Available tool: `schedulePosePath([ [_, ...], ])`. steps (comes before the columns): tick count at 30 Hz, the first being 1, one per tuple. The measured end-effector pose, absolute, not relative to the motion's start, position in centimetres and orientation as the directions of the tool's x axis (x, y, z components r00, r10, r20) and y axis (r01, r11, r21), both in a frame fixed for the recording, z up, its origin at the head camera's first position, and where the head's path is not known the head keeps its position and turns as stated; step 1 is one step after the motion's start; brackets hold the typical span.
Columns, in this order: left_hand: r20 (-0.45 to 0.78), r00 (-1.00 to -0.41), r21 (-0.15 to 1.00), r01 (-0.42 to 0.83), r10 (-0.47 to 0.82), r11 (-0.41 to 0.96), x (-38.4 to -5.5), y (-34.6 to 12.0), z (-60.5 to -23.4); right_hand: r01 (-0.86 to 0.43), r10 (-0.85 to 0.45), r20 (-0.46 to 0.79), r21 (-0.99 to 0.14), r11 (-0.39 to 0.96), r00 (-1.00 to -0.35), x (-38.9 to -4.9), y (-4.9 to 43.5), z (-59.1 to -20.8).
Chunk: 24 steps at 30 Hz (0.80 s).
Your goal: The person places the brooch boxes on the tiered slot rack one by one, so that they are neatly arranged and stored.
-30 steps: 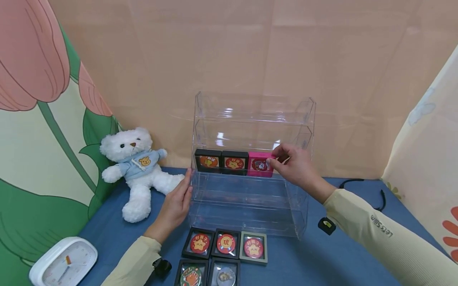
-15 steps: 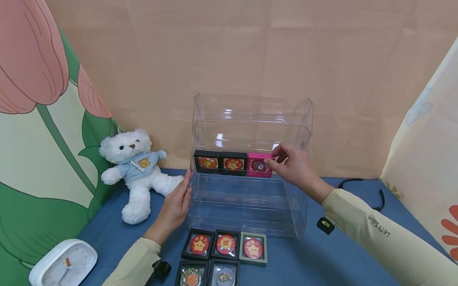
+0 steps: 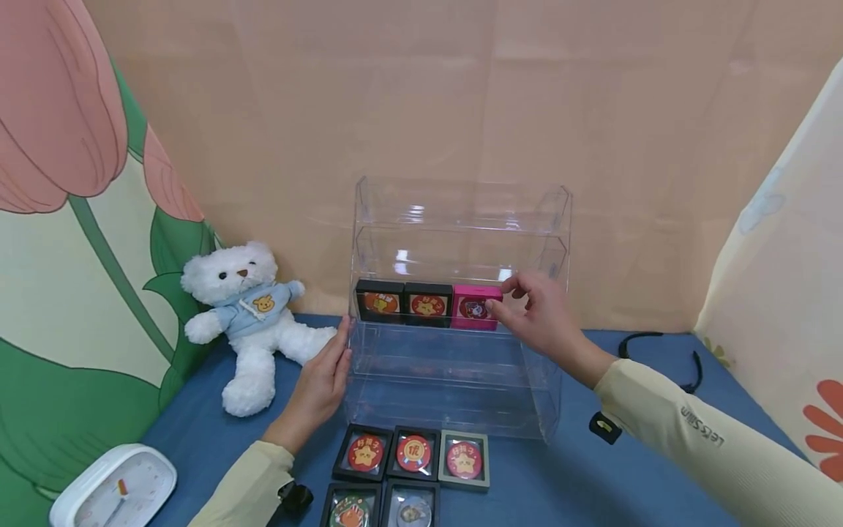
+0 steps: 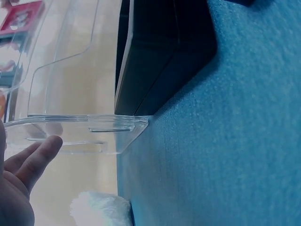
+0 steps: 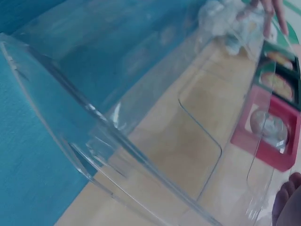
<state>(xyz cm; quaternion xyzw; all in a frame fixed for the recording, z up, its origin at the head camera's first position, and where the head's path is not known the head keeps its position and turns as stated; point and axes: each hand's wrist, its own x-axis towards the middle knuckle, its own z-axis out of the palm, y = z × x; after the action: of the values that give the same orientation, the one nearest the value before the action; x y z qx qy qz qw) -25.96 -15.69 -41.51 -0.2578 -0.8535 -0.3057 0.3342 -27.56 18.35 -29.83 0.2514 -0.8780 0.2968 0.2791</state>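
Pink box (image 3: 471, 309), pinched by right hand (image 3: 545, 316), beside 2 black boxes (image 3: 429, 302); left hand (image 3: 319, 384) straight-fingered against rack (image 3: 454, 382)

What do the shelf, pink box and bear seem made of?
Shelf: probably acrylic or similar plastic, glossy; see-through with bright glints.
Pink box: smooth, opaque, even-coloured; plastic or card, I can't tell.
Bear: fluffy plush, likely synthetic; tufted white pile.

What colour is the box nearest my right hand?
The box is bright pink, seen best in the head view.
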Motion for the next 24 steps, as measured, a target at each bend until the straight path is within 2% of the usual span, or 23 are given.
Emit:
schedulePosePath([
  [3, 0.728, -0.645, 0.348, 0.639, 0.232, 0.686, -25.9, -15.7, -41.6, -0.645, -0.301, 0.69, -0.311, 0.698, -0.658, -26.6, 18.3, -30.1],
  [6, 0.729, -0.646, 0.349, 0.636, 0.227, 0.688, -25.9, -15.7, -41.6, -0.671, -0.332, 0.702, -0.276, 0.688, -0.63, -25.3, 18.0, -30.3],
  [17, 0.719, -0.654, 0.352, 0.634, 0.235, 0.688, -26.0, -15.6, -41.6, -0.7, -0.41, 0.653, -0.267, 0.663, -0.637, -21.6, 17.3, -32.4],
  [24, 0.725, -0.648, 0.346, 0.637, 0.234, 0.689, -25.9, -15.6, -41.6, -0.691, -0.429, 0.609, -0.29, 0.662, -0.667, -20.3, 17.2, -35.0],
])
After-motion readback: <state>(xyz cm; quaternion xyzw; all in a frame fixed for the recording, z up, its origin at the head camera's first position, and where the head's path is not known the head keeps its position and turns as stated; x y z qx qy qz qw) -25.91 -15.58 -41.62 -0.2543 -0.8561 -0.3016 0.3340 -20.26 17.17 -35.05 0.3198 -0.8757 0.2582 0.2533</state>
